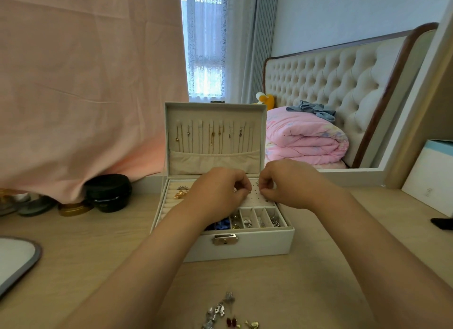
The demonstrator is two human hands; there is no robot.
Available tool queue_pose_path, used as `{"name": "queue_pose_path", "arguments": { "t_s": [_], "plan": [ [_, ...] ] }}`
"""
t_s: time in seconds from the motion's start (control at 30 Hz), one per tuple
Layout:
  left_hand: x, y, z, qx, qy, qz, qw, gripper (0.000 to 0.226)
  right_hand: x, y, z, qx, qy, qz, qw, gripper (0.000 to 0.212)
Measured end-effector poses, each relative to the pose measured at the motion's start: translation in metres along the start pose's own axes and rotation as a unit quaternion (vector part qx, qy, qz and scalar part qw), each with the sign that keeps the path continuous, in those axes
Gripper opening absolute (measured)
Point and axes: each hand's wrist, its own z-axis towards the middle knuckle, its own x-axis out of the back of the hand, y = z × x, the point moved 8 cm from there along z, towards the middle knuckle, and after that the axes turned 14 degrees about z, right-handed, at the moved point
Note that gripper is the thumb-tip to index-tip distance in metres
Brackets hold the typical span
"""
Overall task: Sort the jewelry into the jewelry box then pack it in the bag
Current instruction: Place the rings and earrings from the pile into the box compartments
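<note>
Sorting stage: the left hand [218, 194] and right hand [289, 184], nearly touching, pinch a tiny silver earring [250, 190] over the open white leatherette jewelry box [245, 247] mid-table. Next, probably, seat its post in 1 hole; small loose metal jewelry pieces [228, 314] wait near.

Jewelry box [245, 246] on table [98, 245], loose earrings [224, 312] before it, round case [107, 191] to its left, necklaces [212, 137] in its lid [171, 111]

The upright lid [215, 137] blocks the box [245, 247] from behind. Bare table [98, 243] lies open on both sides; loose earrings [220, 311] lie in front.
</note>
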Motion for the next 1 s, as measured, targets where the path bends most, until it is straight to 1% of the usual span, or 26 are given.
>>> {"name": "queue_pose_path", "arguments": {
  "t_s": [0.1, 0.23, 0.3, 0.47, 0.67, 0.73, 0.77, 0.8, 0.87, 0.93, 1.0],
  "plan": [
    [-0.001, 0.001, 0.0, -0.012, 0.006, 0.025, 1.0, 0.013, -0.005, 0.002, 0.0, -0.006, -0.02, -0.006, 1.0, 0.009],
    [-0.001, 0.004, -0.001, -0.028, 0.016, 0.034, 0.999, 0.012, -0.008, 0.002, 0.0, -0.005, -0.024, -0.021, 0.999, 0.012],
    [0.0, 0.005, -0.001, -0.031, 0.023, 0.034, 0.999, 0.012, -0.008, 0.001, 0.0, 0.001, -0.014, -0.022, 1.0, 0.013],
    [0.0, 0.005, 0.0, -0.025, 0.023, 0.031, 0.999, 0.012, -0.003, -0.002, -0.001, 0.025, 0.04, -0.019, 0.999, 0.015],
    [-0.002, 0.005, -0.001, -0.028, 0.007, 0.038, 0.999, 0.015, -0.004, 0.004, -0.001, 0.024, 0.062, 0.0, 0.998, 0.014],
    [-0.001, 0.005, -0.001, -0.023, 0.012, 0.038, 0.999, 0.017, -0.001, 0.01, 0.0, 0.016, 0.088, 0.04, 0.995, 0.01],
    [-0.001, 0.004, -0.001, -0.015, 0.016, 0.029, 0.999, 0.019, 0.002, 0.012, 0.001, 0.012, 0.1, 0.084, 0.991, 0.008],
    [0.0, 0.003, 0.0, -0.004, 0.023, 0.006, 1.0, 0.021, 0.004, 0.012, 0.002, 0.01, 0.11, 0.135, 0.985, 0.007],
    [0.003, 0.001, 0.0, 0.024, 0.034, -0.075, 0.996, 0.021, 0.008, 0.007, 0.002, 0.016, 0.122, 0.221, 0.967, 0.007],
    [0.006, -0.001, 0.001, 0.048, 0.045, -0.151, 0.986, 0.013, 0.011, 0.0, 0.002, 0.026, 0.127, 0.28, 0.951, 0.009],
    [0.01, -0.003, 0.002, 0.066, 0.058, -0.194, 0.977, 0.003, 0.012, -0.002, 0.001, 0.027, 0.131, 0.32, 0.938, 0.01]
  ]
}}
